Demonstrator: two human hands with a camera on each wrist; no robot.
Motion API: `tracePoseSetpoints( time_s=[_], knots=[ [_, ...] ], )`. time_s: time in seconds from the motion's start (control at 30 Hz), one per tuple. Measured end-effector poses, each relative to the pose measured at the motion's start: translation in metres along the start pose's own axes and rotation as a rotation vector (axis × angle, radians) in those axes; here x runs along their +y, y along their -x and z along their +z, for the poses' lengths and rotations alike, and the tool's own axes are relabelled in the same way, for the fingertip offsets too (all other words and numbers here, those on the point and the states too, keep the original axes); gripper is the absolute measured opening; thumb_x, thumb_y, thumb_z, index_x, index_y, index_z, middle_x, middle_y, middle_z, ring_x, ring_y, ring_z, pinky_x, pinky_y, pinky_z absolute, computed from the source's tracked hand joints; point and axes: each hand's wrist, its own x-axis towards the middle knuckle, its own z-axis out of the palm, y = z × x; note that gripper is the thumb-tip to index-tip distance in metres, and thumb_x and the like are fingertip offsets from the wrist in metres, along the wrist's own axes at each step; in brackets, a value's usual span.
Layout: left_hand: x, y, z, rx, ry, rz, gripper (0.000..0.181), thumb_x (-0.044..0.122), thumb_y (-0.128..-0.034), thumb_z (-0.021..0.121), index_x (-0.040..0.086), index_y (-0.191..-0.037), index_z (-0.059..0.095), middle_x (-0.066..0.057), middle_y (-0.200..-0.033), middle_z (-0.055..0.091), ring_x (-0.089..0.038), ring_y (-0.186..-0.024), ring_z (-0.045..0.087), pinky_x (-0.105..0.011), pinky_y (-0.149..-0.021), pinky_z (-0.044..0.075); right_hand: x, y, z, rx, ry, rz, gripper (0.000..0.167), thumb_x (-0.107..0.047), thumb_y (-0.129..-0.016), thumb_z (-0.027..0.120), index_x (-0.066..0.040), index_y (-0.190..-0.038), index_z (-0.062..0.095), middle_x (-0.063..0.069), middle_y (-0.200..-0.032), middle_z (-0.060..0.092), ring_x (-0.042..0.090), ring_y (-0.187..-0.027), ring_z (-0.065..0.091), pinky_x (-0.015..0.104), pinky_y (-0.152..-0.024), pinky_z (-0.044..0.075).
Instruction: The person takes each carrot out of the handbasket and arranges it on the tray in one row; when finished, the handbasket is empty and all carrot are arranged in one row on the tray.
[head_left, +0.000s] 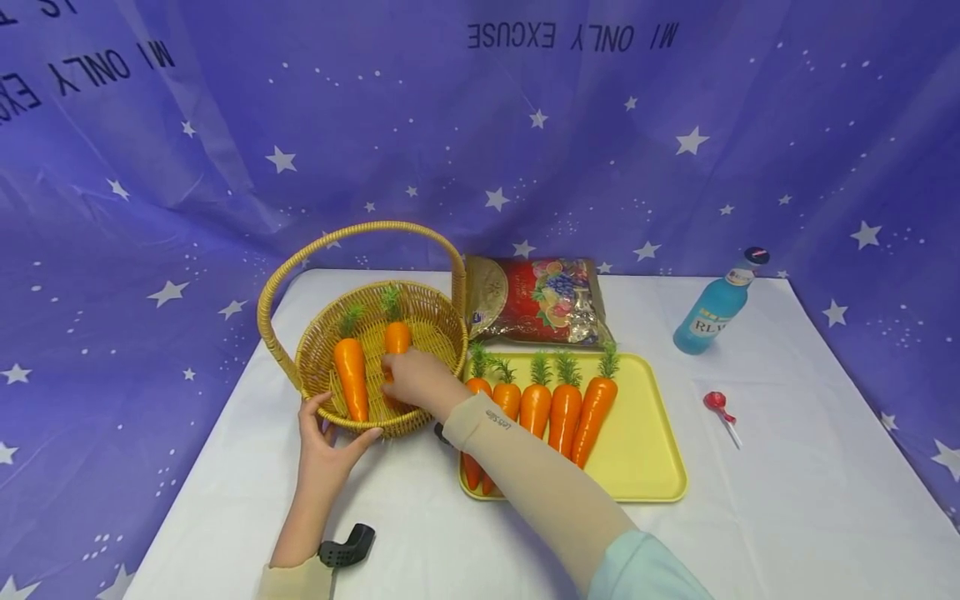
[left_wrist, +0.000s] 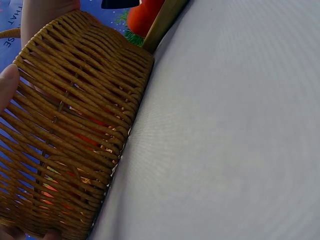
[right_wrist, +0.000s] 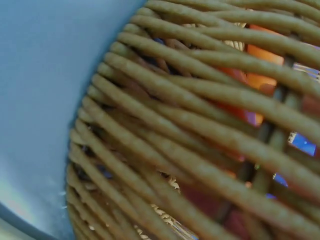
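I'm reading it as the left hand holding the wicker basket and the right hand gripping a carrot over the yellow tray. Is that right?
Not quite: the right hand is gripping a carrot inside the wicker basket, not over the yellow tray, as the head view shows. The left hand is indeed holding the basket.
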Motion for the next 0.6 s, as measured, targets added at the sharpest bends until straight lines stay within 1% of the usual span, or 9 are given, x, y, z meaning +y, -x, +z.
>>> tracePoseSetpoints(
  time_s=[0.07,0.13,0.2,0.27,0.37,0.47,0.6],
  knots=[
    [0.000,0.000,0.000,0.002,-0.001,0.000,0.087,0.012,-0.0783,0.082,0.009,-0.140,0.020,-0.014,-0.155,0.006,-0.028,-0.144,0.010,-0.047,-0.115,0.020,0.001,0.000,0.000,0.004,-0.023,0.004,0.031,-0.031,-0.095,0.061,-0.018,-0.123,0.062,0.000,-0.103,0.068,0.012,-0.081,0.060,0.024,-0.063,0.049],
    [-0.001,0.000,0.000,0.002,-0.002,-0.003,0.087,0.013,-0.0778,0.082,0.009,-0.140,0.021,-0.014,-0.155,0.006,-0.029,-0.144,0.010,-0.048,-0.115,0.020,0.003,0.000,0.000,0.011,-0.064,0.015,0.028,-0.026,-0.095,0.062,-0.016,-0.121,0.064,0.000,-0.102,0.068,0.010,-0.076,0.058,0.021,-0.059,0.047],
    [-0.001,0.000,0.000,0.002,-0.002,-0.005,0.088,0.013,-0.0774,0.082,0.009,-0.140,0.021,-0.014,-0.156,0.005,-0.030,-0.144,0.010,-0.048,-0.115,0.020,0.005,-0.001,0.001,0.018,-0.120,0.029,0.026,-0.023,-0.094,0.063,-0.015,-0.119,0.065,0.000,-0.104,0.068,0.009,-0.075,0.059,0.020,-0.059,0.047],
    [-0.002,-0.001,0.000,-0.001,0.000,-0.011,0.089,0.013,-0.0772,0.083,0.009,-0.140,0.021,-0.015,-0.156,0.004,-0.030,-0.144,0.010,-0.048,-0.115,0.020,0.007,-0.002,0.001,0.026,-0.178,0.039,0.025,-0.021,-0.093,0.065,-0.016,-0.117,0.066,-0.001,-0.105,0.068,0.009,-0.079,0.059,0.019,-0.062,0.048],
    [-0.003,-0.001,0.000,-0.003,0.004,-0.018,0.090,0.014,-0.0768,0.083,0.009,-0.141,0.020,-0.014,-0.156,0.003,-0.031,-0.144,0.011,-0.048,-0.115,0.020,0.009,-0.002,0.001,0.042,-0.249,0.028,0.026,-0.020,-0.092,0.066,-0.016,-0.118,0.066,-0.002,-0.109,0.067,0.010,-0.088,0.061,0.019,-0.067,0.049],
    [-0.004,-0.001,0.000,-0.004,0.005,-0.019,0.090,0.014,-0.0766,0.083,0.009,-0.141,0.020,-0.014,-0.156,0.003,-0.031,-0.144,0.011,-0.047,-0.115,0.020,0.011,-0.002,0.001,0.075,-0.296,-0.009,0.028,-0.020,-0.092,0.066,-0.017,-0.120,0.066,-0.001,-0.115,0.066,0.012,-0.096,0.060,0.022,-0.074,0.050],
    [-0.004,0.000,0.000,-0.001,-0.001,-0.011,0.090,0.014,-0.0767,0.083,0.009,-0.141,0.021,-0.014,-0.156,0.004,-0.031,-0.144,0.011,-0.048,-0.115,0.021,0.013,-0.001,-0.001,0.139,-0.334,-0.057,0.030,-0.023,-0.092,0.067,-0.019,-0.122,0.066,-0.002,-0.120,0.064,0.014,-0.109,0.058,0.027,-0.087,0.049]
  ],
)
